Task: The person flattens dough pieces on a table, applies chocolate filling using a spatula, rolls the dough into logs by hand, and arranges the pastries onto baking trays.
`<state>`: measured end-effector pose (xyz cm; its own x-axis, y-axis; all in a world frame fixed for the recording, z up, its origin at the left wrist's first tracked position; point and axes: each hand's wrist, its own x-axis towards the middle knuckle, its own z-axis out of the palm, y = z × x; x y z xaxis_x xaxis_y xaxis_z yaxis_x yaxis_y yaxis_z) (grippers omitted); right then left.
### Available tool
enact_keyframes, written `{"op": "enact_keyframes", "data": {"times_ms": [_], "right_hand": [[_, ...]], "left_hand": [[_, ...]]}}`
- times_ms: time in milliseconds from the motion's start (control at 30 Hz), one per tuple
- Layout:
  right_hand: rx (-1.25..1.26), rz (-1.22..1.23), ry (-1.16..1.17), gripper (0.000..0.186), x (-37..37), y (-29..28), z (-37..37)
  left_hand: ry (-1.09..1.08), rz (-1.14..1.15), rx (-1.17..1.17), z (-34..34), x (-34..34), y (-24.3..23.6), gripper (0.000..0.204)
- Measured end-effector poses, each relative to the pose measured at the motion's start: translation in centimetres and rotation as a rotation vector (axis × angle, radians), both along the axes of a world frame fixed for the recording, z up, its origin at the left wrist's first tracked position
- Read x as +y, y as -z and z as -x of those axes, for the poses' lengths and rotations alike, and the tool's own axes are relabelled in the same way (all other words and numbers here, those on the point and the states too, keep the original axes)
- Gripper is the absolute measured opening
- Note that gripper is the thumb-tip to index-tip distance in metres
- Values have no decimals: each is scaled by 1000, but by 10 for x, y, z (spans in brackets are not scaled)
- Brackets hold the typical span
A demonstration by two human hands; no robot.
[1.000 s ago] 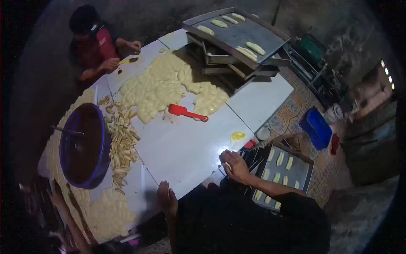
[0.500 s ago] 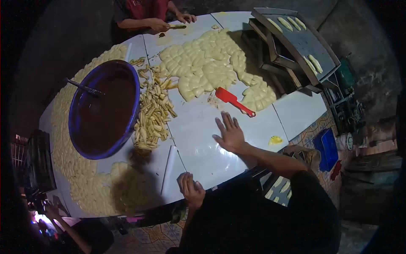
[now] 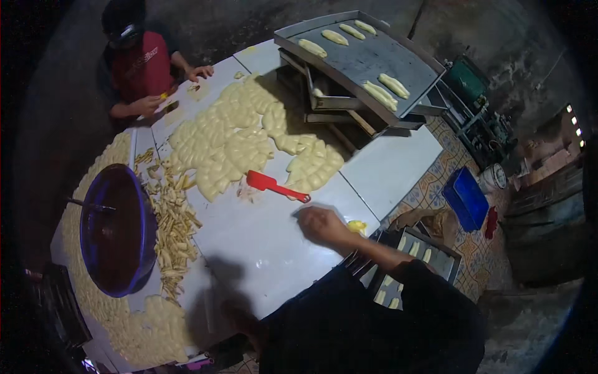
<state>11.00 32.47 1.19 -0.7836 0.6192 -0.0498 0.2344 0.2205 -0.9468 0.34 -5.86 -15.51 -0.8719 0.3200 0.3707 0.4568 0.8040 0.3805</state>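
My right hand (image 3: 321, 225) is over the white tabletop (image 3: 261, 262), its fingers seemingly curled but smeared by motion. Beside it lies a red spatula (image 3: 268, 182), and a yellow greasy patch (image 3: 356, 226) sits by the wrist. My left hand (image 3: 243, 319) is at the near table edge in dark shadow, its fingers hidden. Pale, plump dough pieces (image 3: 218, 146) lie packed together beyond the spatula. Left of them is a heap of yellowish-brown strips (image 3: 173, 227).
A blue basin (image 3: 151, 249) of brown mixture with a metal handle stands left, more dough pieces (image 3: 149, 327) around it. Stacked metal trays (image 3: 367, 56) overhang the far right, the top one holding dough pieces. Another tray (image 3: 450, 258) is below my right arm. A co-worker (image 3: 146, 68) works across the table.
My view has swung to the right. My right hand, flat with spread fingers before, has moved toward the yellow patch. My left hand has dropped into shadow at the table edge.
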Motion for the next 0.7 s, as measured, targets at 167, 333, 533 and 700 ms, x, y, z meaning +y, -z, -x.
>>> {"op": "enact_keyframes", "data": {"times_ms": [167, 333, 533, 700], "right_hand": [[93, -645, 306, 36, 176, 28, 5], [-449, -494, 172, 31, 230, 44, 32], [65, -208, 599, 27, 175, 20, -56], [498, 58, 784, 24, 116, 4, -70]], "left_hand": [[38, -53, -165, 5, 29, -8, 20], [171, -208, -344, 7, 69, -19, 18], [539, -410, -455, 7, 181, -109, 17], [983, -202, -436, -4, 301, -202, 52]]}}
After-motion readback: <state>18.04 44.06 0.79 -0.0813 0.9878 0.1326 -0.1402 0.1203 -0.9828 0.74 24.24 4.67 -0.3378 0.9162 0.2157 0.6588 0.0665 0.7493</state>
